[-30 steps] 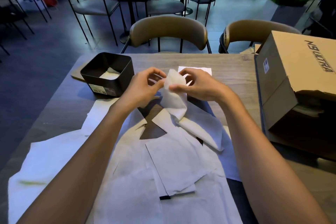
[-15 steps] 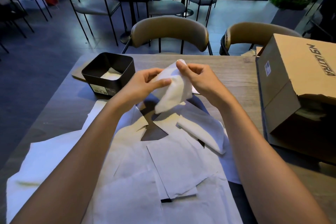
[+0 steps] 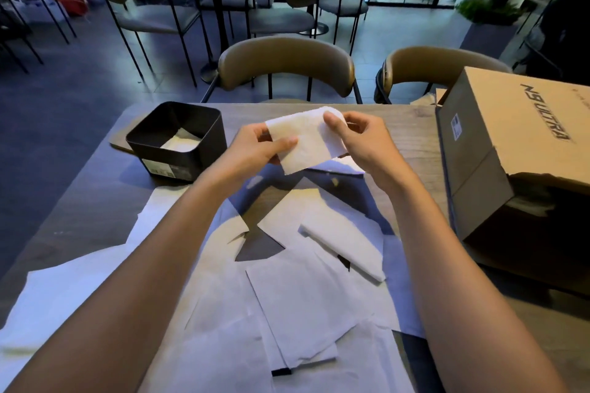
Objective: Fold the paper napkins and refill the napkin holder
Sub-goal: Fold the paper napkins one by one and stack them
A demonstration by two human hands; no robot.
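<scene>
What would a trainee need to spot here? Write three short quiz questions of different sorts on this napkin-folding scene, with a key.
1. True or false: the black square napkin holder already has white paper inside.
2. Multiple choice: the white folded paper napkin held above the table is gripped by A) the left hand only, B) the right hand only, C) both hands.
3. Short answer: which side of the grey wooden table holds the brown cardboard box?

Key
1. True: a white sheet lies at its bottom.
2. C: the left hand and the right hand each pinch one end.
3. The person's right side.
</scene>
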